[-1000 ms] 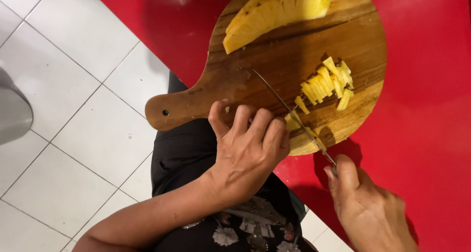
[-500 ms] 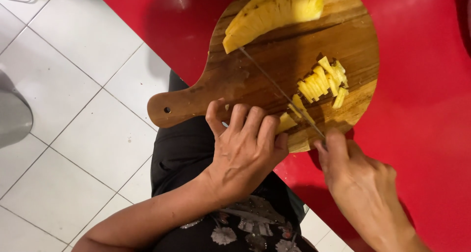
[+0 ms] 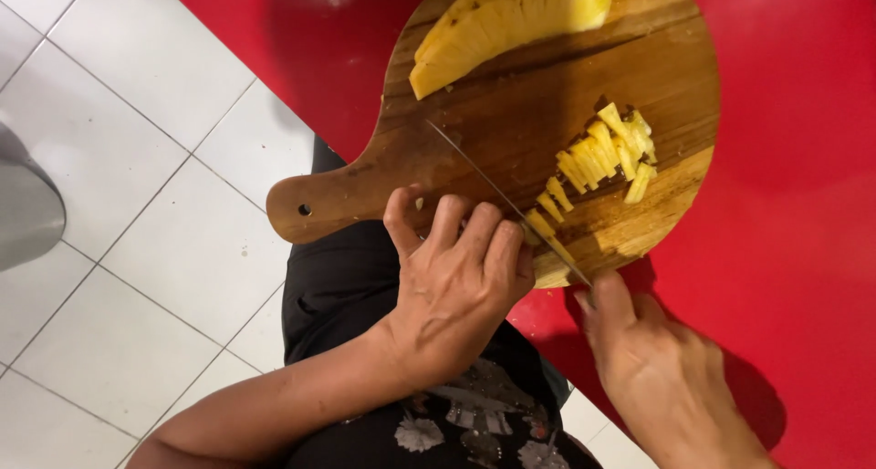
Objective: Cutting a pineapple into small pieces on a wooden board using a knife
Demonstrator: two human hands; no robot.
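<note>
1. Right hand is gripping the knife, closed on its handle.
2. Left hand, fingers curled, is steadying a pineapple strip at the cutting board near edge.
3. Cut chunks are piling mid-board; a large wedge is waiting uncut at the far edge.

Bright indoor light, sharp focus; soft shadows (hands and head) darken the red desk and the chopping board.

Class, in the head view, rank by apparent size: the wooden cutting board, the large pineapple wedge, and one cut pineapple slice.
1. Wooden cutting board
2. Large pineapple wedge
3. One cut pineapple slice
</note>
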